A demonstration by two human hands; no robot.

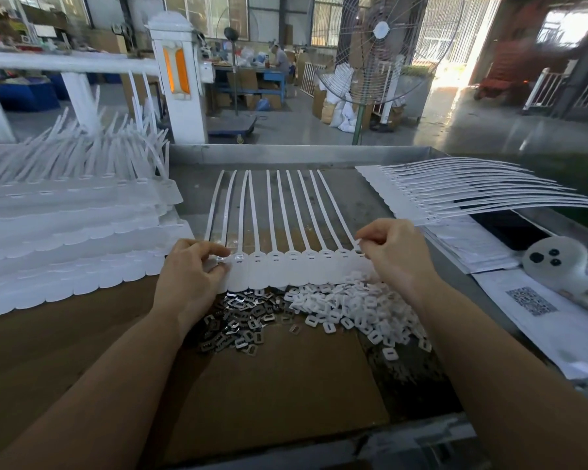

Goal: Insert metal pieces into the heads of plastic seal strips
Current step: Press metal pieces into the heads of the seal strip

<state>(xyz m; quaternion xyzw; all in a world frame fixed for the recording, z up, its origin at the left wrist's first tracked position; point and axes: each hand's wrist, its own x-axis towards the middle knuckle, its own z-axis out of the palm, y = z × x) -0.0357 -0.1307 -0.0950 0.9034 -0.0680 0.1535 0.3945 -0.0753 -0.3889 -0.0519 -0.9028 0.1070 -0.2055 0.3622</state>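
Note:
A joined row of white plastic seal strips [296, 266] lies across the middle of the table, heads toward me and tails pointing away. My left hand [190, 276] pinches the row's left end, thumb and fingers on the leftmost heads. My right hand [394, 252] pinches the right end, fingertips closed on the last head. Below the row lies a pile of small metal pieces [241, 323], and to its right a pile of white plastic caps [357, 310]. Whether a metal piece sits between either hand's fingers cannot be seen.
Stacked rows of seal strips [65, 232] fill the left side. Another stack of strips [455, 195] fans out at the right rear. Papers with a QR code [530, 300] and a white round object [557, 262] lie at the right. A standing fan [381, 49] rises behind the table.

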